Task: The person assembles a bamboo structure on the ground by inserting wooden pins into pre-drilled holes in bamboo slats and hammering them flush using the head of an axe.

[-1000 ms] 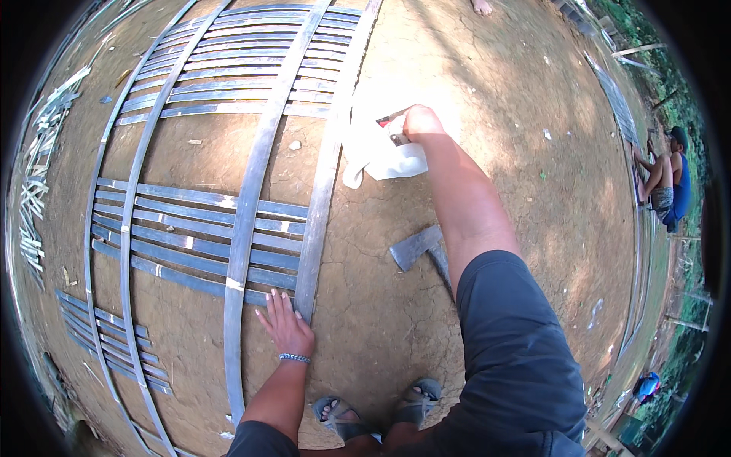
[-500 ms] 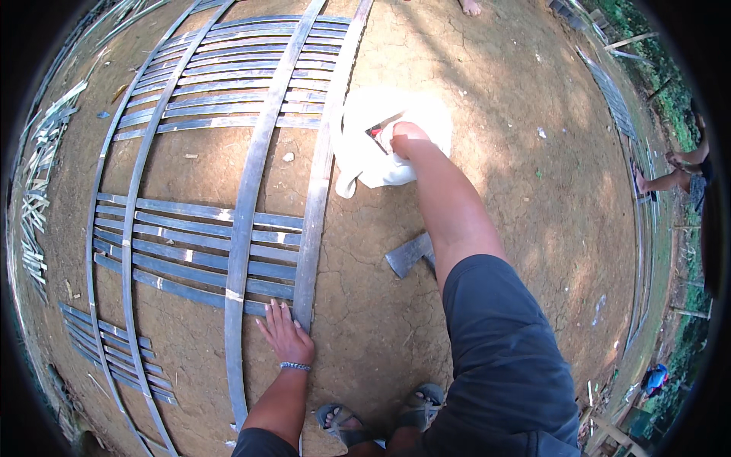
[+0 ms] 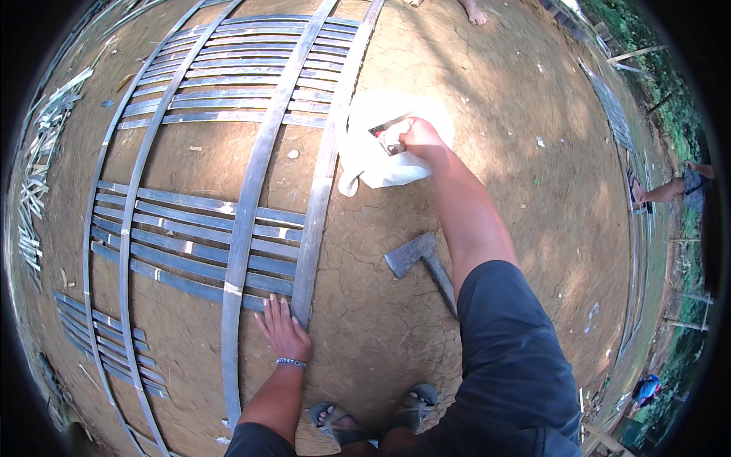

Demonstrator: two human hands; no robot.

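My left hand [image 3: 284,332] lies with its fingers spread across the end of a dark slat [image 3: 263,302] and against the long right-hand strip [image 3: 306,286] of a woven slat frame. Farther off, my right hand [image 3: 416,135] reaches to the opening of a white sack [image 3: 388,172] on the bare earth. Its fingers are bent at the sack's mouth; glare hides what they hold, if anything. Something small and red shows inside the sack. Between sack and feet an axe [image 3: 411,255] lies on the ground, its handle partly behind my right forearm.
More crossed slats [image 3: 251,68] of the frame stretch away at the far left. A heap of pale split strips [image 3: 46,152] lies at the left edge. A person's bare foot [image 3: 476,15] shows at the top; another person's leg [image 3: 661,192] is at the right.
My right hand has shifted slightly to the right at the sack's opening. More of the axe's handle shows now. My left hand stays on the slats.
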